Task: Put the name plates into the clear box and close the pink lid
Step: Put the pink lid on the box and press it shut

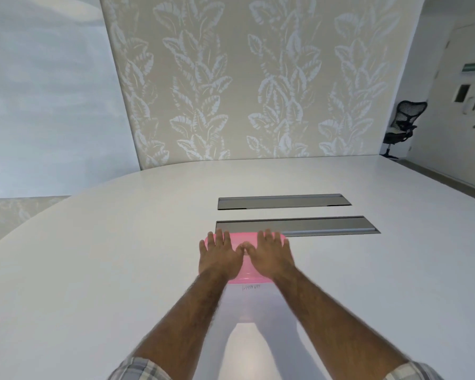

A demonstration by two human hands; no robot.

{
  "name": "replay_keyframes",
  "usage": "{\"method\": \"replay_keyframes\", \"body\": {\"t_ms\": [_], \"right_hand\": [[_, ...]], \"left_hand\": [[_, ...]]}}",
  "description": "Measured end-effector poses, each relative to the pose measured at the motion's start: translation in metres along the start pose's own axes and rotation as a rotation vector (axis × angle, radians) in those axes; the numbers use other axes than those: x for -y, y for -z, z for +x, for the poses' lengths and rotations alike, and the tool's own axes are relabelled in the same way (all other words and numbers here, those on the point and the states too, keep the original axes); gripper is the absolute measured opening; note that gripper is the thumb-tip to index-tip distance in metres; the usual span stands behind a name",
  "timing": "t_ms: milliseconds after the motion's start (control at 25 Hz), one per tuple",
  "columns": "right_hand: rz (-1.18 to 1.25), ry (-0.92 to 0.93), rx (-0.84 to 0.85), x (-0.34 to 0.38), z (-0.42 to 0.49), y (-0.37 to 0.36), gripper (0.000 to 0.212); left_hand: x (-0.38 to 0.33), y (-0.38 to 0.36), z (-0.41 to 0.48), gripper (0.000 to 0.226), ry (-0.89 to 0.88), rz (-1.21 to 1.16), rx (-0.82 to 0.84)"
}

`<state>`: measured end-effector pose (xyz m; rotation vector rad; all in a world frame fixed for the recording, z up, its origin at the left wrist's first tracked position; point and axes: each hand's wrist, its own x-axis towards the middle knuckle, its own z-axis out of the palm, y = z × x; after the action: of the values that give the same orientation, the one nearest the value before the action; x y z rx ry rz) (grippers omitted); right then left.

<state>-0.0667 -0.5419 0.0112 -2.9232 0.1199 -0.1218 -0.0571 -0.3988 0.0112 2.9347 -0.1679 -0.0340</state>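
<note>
The pink lid [245, 271] lies on top of the clear box [248, 300], which stands on the white table [93, 270] straight in front of me. My left hand [220, 256] presses flat on the lid's left half, fingers spread. My right hand [270, 255] lies flat on the right half, and the two thumbs meet in the middle. Through the box's near wall, just under the lid's edge, a name plate [250, 287] with dark handwriting shows faintly. The rest of the box's contents are hidden by the lid and my hands.
Two long grey cable hatches [327, 224] [283, 201] are set into the table just beyond the box. A leaf-patterned wall panel [258, 78] stands behind the table. A black office chair [403, 127] stands at the far right.
</note>
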Motion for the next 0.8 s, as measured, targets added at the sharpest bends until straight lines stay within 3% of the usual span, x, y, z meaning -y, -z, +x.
{"method": "replay_keyframes", "body": {"t_ms": [200,520,800], "right_hand": [[-0.050,0.082,0.079,-0.009,-0.007,0.004,0.071],[-0.028,0.020,0.056,-0.013,-0.013,0.004,0.077],[-0.005,0.003,0.056,-0.011,-0.016,0.006,0.072]], "left_hand": [[0.000,0.004,-0.003,0.070,0.000,-0.007,0.021],[0.014,0.011,-0.003,0.073,-0.145,0.049,0.079],[0.014,0.010,-0.007,0.073,-0.148,0.043,0.068]]}}
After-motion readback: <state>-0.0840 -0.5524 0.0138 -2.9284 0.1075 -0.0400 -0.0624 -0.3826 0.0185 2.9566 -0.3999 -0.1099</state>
